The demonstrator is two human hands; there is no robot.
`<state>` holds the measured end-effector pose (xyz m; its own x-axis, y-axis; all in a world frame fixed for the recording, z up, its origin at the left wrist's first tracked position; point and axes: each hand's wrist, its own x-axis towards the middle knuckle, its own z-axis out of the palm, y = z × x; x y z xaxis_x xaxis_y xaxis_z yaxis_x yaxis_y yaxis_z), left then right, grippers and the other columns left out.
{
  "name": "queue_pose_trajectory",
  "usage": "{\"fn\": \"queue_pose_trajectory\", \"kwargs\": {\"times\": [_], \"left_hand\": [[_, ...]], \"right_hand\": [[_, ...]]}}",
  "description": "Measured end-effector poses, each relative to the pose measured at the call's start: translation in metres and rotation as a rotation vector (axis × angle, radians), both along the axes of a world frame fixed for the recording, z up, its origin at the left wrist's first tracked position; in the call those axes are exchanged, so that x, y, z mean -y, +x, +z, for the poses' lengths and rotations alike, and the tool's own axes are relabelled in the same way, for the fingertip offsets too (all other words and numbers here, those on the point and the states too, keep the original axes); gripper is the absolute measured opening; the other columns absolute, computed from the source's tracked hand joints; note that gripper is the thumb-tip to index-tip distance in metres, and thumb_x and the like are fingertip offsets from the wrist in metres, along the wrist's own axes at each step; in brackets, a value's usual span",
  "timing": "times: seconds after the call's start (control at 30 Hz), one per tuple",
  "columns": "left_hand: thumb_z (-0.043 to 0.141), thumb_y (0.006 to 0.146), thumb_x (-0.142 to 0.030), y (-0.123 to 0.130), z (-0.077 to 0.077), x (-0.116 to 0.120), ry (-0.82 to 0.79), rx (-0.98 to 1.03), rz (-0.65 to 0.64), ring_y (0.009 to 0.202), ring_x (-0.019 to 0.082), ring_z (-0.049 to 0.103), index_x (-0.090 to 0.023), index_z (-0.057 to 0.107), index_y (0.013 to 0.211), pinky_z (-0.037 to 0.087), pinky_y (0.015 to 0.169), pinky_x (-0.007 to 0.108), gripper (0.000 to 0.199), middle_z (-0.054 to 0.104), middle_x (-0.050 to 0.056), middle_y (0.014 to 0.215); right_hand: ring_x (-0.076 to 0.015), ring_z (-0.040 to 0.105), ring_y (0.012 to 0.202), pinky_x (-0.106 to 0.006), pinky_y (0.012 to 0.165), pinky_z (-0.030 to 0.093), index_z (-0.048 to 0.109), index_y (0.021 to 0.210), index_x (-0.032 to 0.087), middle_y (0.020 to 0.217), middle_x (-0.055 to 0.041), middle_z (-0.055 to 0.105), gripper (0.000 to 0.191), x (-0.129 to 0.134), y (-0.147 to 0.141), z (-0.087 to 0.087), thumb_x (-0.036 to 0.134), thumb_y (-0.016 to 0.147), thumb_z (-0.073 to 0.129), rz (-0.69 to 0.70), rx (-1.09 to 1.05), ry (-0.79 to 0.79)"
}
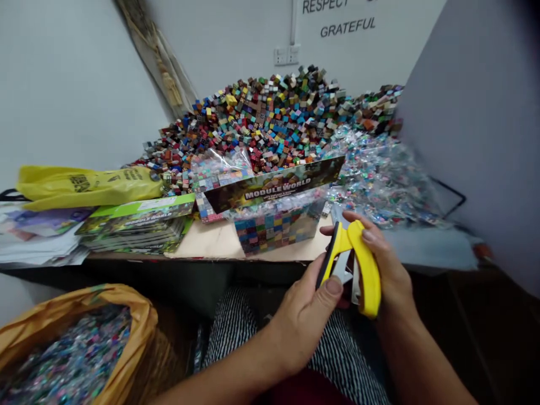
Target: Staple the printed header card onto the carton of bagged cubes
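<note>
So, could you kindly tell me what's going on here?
A person holds a yellow stapler in both hands, the left hand on its lower side and the right hand around its top. Beyond it, on a wooden board, stands a Module World box before a large heap of small coloured blocks. Clear plastic packets lie to the right, and an orange sack sits lower left.
</note>
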<state>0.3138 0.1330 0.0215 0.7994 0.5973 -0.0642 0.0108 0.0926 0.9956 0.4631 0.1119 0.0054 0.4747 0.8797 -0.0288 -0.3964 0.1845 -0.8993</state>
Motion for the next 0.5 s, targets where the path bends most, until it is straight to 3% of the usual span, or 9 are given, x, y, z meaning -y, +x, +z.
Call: {"fn": "queue_pose_trajectory", "kwargs": {"times": [0.1,0.27,0.37,0.5], "left_hand": [[0.038,0.096,-0.059,0.004,-0.005,0.004,-0.062,-0.009,0.031,0.1,0.018,0.059,-0.024,0.039,0.145,0.047,0.088,0.032,0.06,0.061,0.009,0.124],[0.045,0.095,-0.054,0.008,-0.009,0.001,-0.263,-0.006,0.058,0.088,0.016,0.059,-0.018,0.06,0.114,0.046,0.079,0.029,0.043,0.065,0.006,0.103],[0.06,0.088,-0.044,0.007,-0.007,-0.002,-0.322,-0.033,0.015,0.09,0.016,0.059,-0.018,0.058,0.118,0.045,0.082,0.03,0.04,0.066,0.006,0.104],[0.071,0.074,-0.025,0.006,-0.008,-0.002,-0.319,-0.077,0.041,0.094,0.017,0.06,-0.019,0.052,0.127,0.047,0.088,0.032,0.057,0.065,0.006,0.111]], "right_hand": [[-0.0195,0.068,0.065,-0.031,0.054,0.056,0.051,0.122,0.03,0.107,-0.0054,0.072,0.043,0.002,0.007,-0.004,0.047,0.084,0.059,0.034,0.007,0.026],[-0.0181,0.068,0.063,-0.029,0.051,0.055,0.055,0.125,0.029,0.105,-0.0064,0.073,0.052,0.003,0.025,-0.005,0.047,0.078,0.068,0.189,0.016,-0.055],[-0.0202,0.07,0.075,-0.03,0.062,0.058,0.058,0.124,0.028,0.106,-0.0065,0.074,0.05,0.005,0.025,0.0,0.047,0.079,0.066,0.267,0.042,-0.078],[-0.0174,0.07,0.08,-0.027,0.068,0.057,0.061,0.122,0.029,0.107,-0.005,0.074,0.041,0.008,0.013,0.005,0.045,0.084,0.062,0.278,0.03,-0.074]]}}
